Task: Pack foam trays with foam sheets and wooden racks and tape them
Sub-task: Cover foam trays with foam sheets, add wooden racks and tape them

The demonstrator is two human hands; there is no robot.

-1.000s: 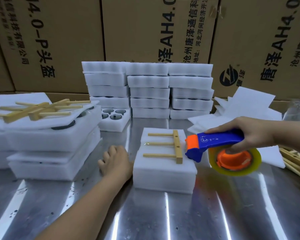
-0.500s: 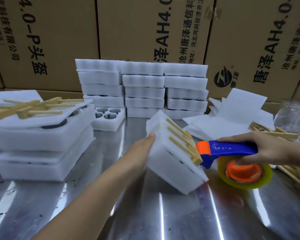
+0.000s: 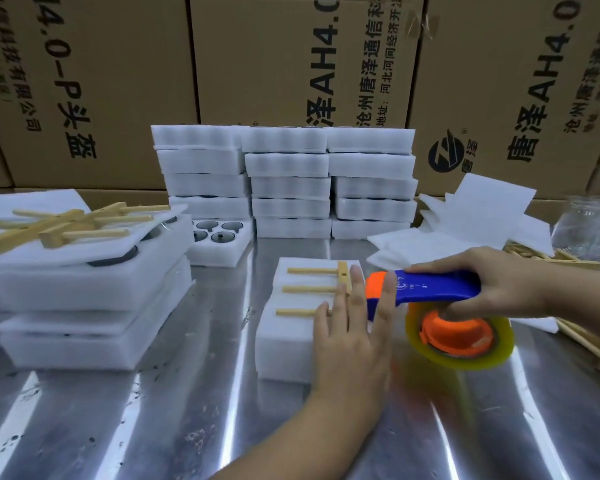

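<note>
At the worktop [image 3: 187, 410] centre, a foam tray [image 3: 291, 344] and its wooden rack [image 3: 309, 289] are pinned under the flat, straight-fingered left hand [image 3: 352, 341], probably steadied for the tape dispenser [image 3: 440, 292] gripped by the right hand [image 3: 496, 284].

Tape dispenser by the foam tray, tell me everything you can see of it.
The tape dispenser looks plastic: blue handle, orange nose, orange hub carrying a translucent yellowish tape roll. It is held level over the metal table, nose at the right edge of the foam tray. The right hand grips the handle. A finger of the left hand crosses in front of the nose; contact is unclear.
</note>
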